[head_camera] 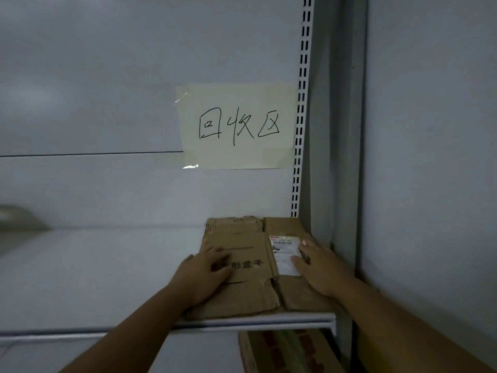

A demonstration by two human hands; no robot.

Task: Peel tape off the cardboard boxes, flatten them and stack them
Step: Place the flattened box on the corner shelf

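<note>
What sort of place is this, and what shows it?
Probably a recycling spot on store-style shelving: a handwritten sign reading 回收区, a slotted metal upright, and flattened cardboard lying on the shelf.

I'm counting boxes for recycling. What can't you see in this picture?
Head view:
- Cardboard print: partly under the left hand.
- Label: text too small, partly under the right hand.
- Layers beneath: only the top shows.
- Lower box: hidden by the shelf, cut by the bottom edge.

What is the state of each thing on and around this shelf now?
flattened cardboard box: lies flat on the shelf.
left hand: open, presses the box.
right hand: open, presses on the shipping label.
shipping label: stuck on the box.
paper sign: taped on the back panel.
</note>
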